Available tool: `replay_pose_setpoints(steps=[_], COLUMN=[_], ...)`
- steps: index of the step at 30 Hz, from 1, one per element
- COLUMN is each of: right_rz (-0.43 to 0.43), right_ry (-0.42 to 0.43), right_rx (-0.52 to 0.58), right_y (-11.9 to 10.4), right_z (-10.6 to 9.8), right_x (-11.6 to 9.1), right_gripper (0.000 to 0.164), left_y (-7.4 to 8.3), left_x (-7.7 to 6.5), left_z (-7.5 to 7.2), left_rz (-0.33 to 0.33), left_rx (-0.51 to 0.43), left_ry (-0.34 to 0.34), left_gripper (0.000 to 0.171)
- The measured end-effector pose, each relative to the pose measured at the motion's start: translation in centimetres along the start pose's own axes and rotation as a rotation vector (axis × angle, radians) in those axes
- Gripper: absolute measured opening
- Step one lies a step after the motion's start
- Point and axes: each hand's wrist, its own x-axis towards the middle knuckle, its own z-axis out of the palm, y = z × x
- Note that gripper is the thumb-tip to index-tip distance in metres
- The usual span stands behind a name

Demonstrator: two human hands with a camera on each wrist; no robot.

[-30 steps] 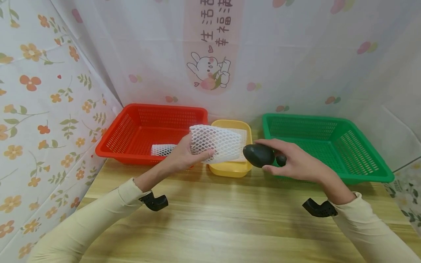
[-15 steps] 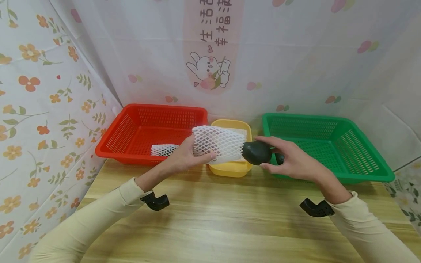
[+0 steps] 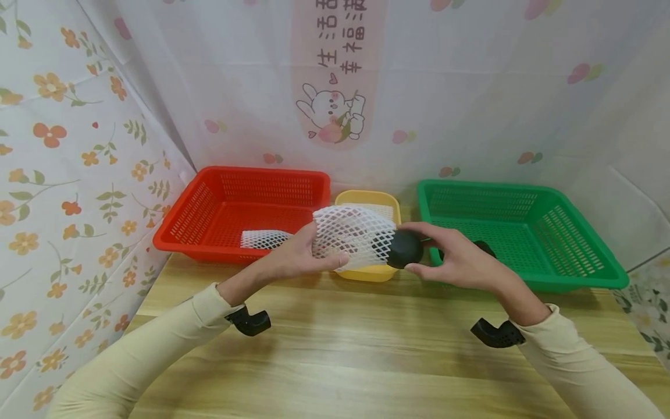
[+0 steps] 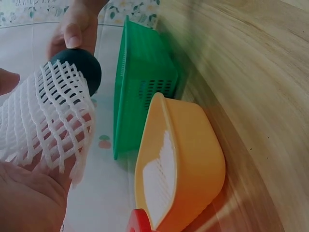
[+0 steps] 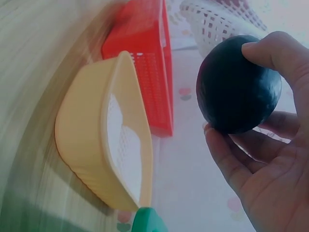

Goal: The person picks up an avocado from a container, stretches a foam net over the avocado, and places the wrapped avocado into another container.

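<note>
My left hand [image 3: 293,253] holds a white foam net sleeve [image 3: 353,235], thumb in front and the other fingers showing through the mesh. My right hand [image 3: 466,256] grips a dark, rounded avocado [image 3: 406,250] by its right end between thumb and fingers. The avocado's left end sits inside the mouth of the sleeve, as the strands [image 4: 63,82] over its dark skin show in the left wrist view. From the right wrist, the avocado [image 5: 236,87] shows its blunt end, with the sleeve [image 5: 217,24] behind it. Both are held up in front of the yellow bin [image 3: 366,274].
A red basket [image 3: 183,249] stands at left with another foam net sleeve [image 3: 259,238] in it. More white netting [image 4: 159,179] lies in the yellow bin. At right is a green basket [image 3: 576,250], where a dark object [image 3: 485,248] shows past my right hand. Patterned cloth hangs behind.
My right hand has moved left, bringing the avocado from beside the sleeve into its mouth. My left hand has shifted slightly right with the sleeve, which now bulges wider.
</note>
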Motion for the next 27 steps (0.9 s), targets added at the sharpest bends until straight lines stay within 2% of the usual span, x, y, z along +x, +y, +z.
replay_pose_setpoints(steps=[3, 8, 13, 18, 23, 27], right_rz=[-0.004, 0.003, 0.006, 0.018, 0.073, 0.083], right_ry=[-0.004, -0.027, -0.022, 0.002, 0.021, 0.019], right_rx=[0.031, 0.166, 0.242, 0.300, 0.410, 0.499], right_y=[-0.1, -0.4, -0.7, -0.9, -1.1, -1.1], right_z=[0.2, 0.7, 1.3, 1.9, 2.5, 2.9], right_x=[0.0, -0.1, 0.1, 0.5, 1.0, 1.2], right_gripper=[0.065, 0.063, 0.060, 0.052, 0.050, 0.046], left_y=[0.0, 0.0, -0.1, -0.1, 0.0, -0.1], left_x=[0.1, 0.2, 0.4, 0.4, 0.5, 0.5], left_z=[0.1, 0.3, 0.5, 0.5, 0.6, 0.7], left_rz=[0.000, -0.010, 0.015, 0.027, 0.042, 0.056], left_rx=[0.038, 0.077, 0.098, 0.091, 0.075, 0.057], left_ry=[-0.011, -0.027, -0.046, -0.063, -0.072, -0.077], left_gripper=[0.077, 0.078, 0.079, 0.078, 0.076, 0.075])
